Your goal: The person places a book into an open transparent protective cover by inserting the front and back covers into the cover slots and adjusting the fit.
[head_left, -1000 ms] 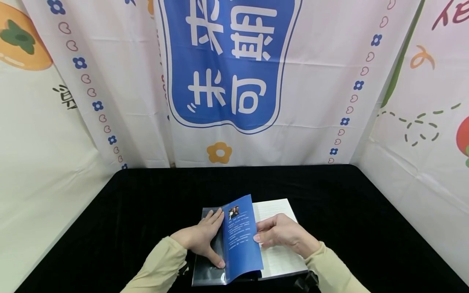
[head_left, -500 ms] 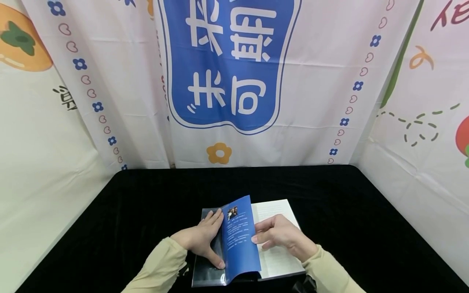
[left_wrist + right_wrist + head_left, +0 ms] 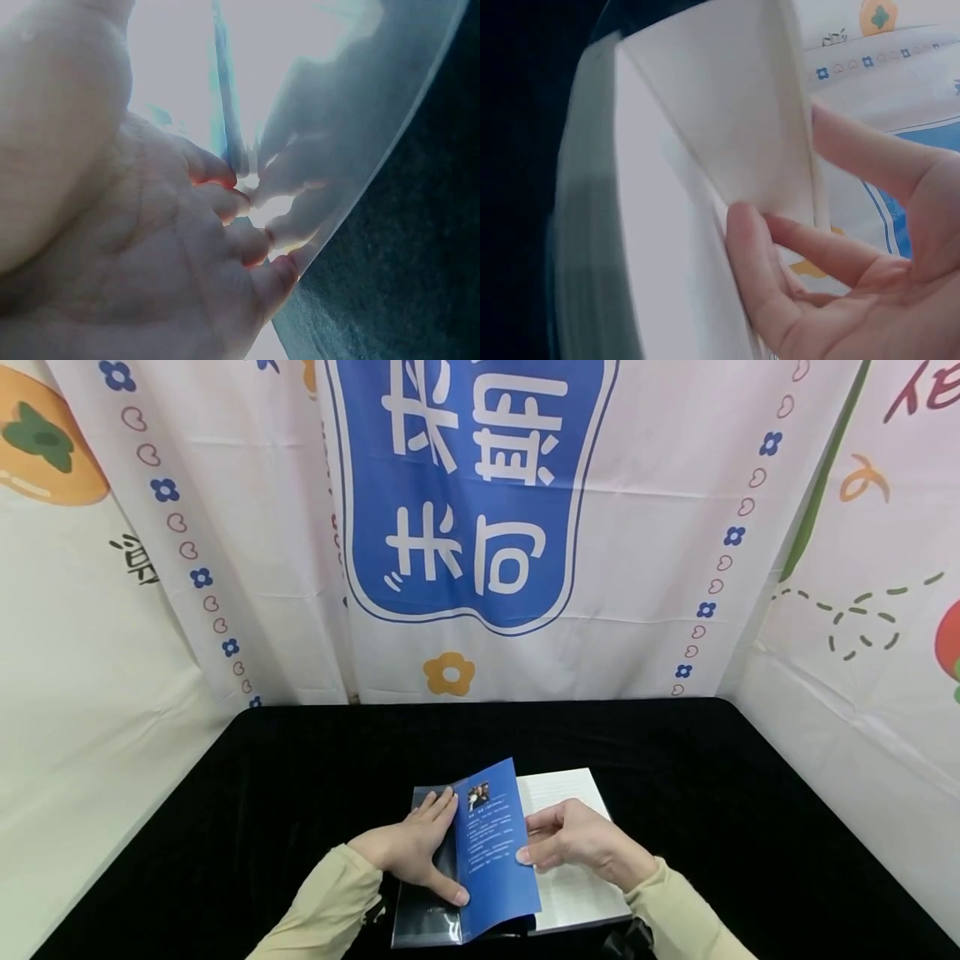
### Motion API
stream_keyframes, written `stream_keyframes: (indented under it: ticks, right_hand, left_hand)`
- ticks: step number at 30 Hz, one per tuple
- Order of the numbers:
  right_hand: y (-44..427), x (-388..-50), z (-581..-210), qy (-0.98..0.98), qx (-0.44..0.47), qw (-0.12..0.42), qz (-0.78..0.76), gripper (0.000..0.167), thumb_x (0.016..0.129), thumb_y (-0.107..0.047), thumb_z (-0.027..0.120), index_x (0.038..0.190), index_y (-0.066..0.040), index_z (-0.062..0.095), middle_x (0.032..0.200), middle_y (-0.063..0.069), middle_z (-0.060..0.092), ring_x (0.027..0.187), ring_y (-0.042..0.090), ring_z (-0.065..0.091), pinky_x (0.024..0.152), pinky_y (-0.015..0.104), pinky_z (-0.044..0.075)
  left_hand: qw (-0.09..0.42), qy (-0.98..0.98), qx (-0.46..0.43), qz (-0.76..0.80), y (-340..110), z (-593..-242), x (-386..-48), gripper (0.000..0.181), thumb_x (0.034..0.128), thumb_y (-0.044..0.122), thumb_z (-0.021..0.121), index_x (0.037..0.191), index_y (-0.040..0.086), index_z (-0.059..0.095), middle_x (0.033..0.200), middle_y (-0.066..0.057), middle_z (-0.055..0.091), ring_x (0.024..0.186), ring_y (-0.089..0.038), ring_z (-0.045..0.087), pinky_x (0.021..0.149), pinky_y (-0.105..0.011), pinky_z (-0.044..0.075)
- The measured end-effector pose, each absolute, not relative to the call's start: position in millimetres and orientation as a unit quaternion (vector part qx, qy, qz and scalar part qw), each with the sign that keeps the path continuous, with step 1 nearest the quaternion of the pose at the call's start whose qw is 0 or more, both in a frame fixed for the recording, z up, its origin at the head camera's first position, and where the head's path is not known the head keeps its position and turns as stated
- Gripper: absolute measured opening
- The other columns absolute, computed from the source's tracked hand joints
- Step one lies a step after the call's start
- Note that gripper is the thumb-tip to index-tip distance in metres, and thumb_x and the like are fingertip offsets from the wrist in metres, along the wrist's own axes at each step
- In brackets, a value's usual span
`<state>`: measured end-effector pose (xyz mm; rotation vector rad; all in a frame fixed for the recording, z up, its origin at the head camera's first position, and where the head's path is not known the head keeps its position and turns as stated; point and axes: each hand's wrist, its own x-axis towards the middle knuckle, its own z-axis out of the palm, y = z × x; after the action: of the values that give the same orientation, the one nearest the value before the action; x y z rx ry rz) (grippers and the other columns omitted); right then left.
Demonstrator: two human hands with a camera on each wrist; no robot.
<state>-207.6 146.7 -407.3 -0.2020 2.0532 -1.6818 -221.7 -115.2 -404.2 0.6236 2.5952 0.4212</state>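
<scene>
A book with white pages [image 3: 573, 893] lies open, a blue flap [image 3: 497, 860] with white print and a small photo raised over its left side. A clear plastic sheet [image 3: 427, 920] extends at the far left. My left hand [image 3: 416, 847] presses on the plastic with spread fingers, its thumb at the flap's fold; in the left wrist view the fingertips [image 3: 281, 266] touch the glossy sheet. My right hand [image 3: 581, 843] pinches the flap's right edge between thumb and fingers. The right wrist view shows the flap's pale back [image 3: 727, 105] and the thick page block [image 3: 592, 210].
The book rests on a black cloth-covered table [image 3: 300, 760]. Behind it hangs a white printed curtain [image 3: 645, 568] with a blue panel, and more printed cloth stands at the left and right sides.
The right hand and the flap's edge shifted slightly left, then back right. My left thumb has slid a little right onto the flap's fold.
</scene>
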Motion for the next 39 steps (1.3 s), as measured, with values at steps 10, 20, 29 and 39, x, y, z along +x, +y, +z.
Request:
stream_keyframes:
  ticks: [10,20,29,39]
  right_hand:
    - [146.8,-208.2,-408.4,0.757,-0.085,0.230,-0.605,0.046,0.076,-0.010,0.087,0.115,0.005,0.069,0.094,0.014,0.072,0.079,0.021,0.069,0.070,0.038,0.058]
    - [151.0,-210.6,-405.4,0.781,-0.160,0.245,-0.552,0.043,0.077,-0.016,0.086,0.116,-0.007,0.071,0.109,0.007,0.069,0.095,0.024,0.064,0.086,0.043,0.051]
    - [159.6,-212.7,-402.5,0.779,-0.257,0.274,-0.502,0.059,0.069,-0.013,0.092,0.123,-0.013,0.066,0.140,0.010,0.041,0.113,0.028,0.051,0.094,0.046,0.047]
    - [158.0,-209.8,-404.0,0.794,-0.258,0.260,-0.485,0.061,0.068,-0.018,0.093,0.122,-0.016,0.066,0.141,0.011,0.037,0.107,0.026,0.051,0.082,0.039,0.053]
  left_hand:
    - [0.216,0.938,0.223,0.155,-112.4,-403.9,-219.4,0.132,0.0650,0.071,0.078,0.156,0.001,0.013,0.161,-0.020,0.007,0.146,-0.039,0.001,0.115,-0.054,0.011]
    - [0.219,0.938,0.222,0.154,-112.7,-403.7,-219.9,0.135,0.0641,0.076,0.074,0.157,0.002,0.010,0.162,-0.019,0.003,0.146,-0.039,-0.002,0.115,-0.054,0.009]
    - [0.213,0.942,0.218,0.142,-110.2,-404.6,-218.5,0.132,0.0661,0.074,0.075,0.156,0.001,0.012,0.162,-0.019,0.005,0.146,-0.040,0.000,0.115,-0.055,0.012]
    - [0.215,0.940,0.217,0.151,-110.8,-405.6,-218.6,0.132,0.0661,0.074,0.075,0.157,0.002,0.012,0.162,-0.019,0.004,0.146,-0.040,-0.001,0.115,-0.055,0.011]
